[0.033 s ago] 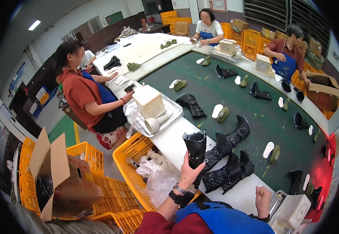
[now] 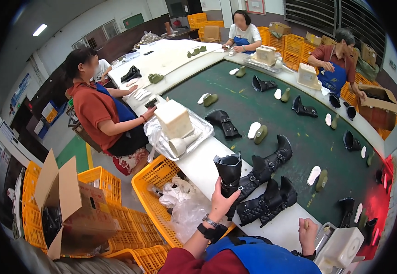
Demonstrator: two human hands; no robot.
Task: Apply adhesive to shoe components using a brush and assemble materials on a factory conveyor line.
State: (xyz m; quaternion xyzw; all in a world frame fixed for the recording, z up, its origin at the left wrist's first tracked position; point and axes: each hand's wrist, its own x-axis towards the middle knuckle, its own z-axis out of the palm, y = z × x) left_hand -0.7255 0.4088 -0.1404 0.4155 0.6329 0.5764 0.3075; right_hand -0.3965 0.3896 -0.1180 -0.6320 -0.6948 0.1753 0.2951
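Green conveyor belt (image 2: 271,114) runs through the middle of the room, white rim on both sides; black boots, pale insoles and olive shoe lasts lie scattered along it.

Yellow plastic crates: one open crate (image 2: 155,176) just left of the belt rim near the wearer, holding crumpled clear plastic bags (image 2: 182,205); more stacked at lower left and along the far wall.

Brown cardboard box (image 2: 70,205), flaps up, sits on the crates at lower left; a small white label patch on its side, print too small to read. Another open cardboard box (image 2: 383,98) at far right, beside the person in the dark red top.

Clear plastic tray (image 2: 198,130) on the near rim holds a cream block-shaped package (image 2: 173,119) and a white cup shape.

Wall signs: green rectangular board (image 2: 133,20) on the far wall; a blue poster on the left wall, blurred.

Left hand (image 2: 220,201), wristwatch on, fingers wrapped around the shaft of a tall black boot (image 2: 230,176), held upright at the belt's near edge, touching two more black boots lying beside it.

Right hand (image 2: 308,235) rests low near a white box (image 2: 342,246), closed around something small; what it is can't be made out.
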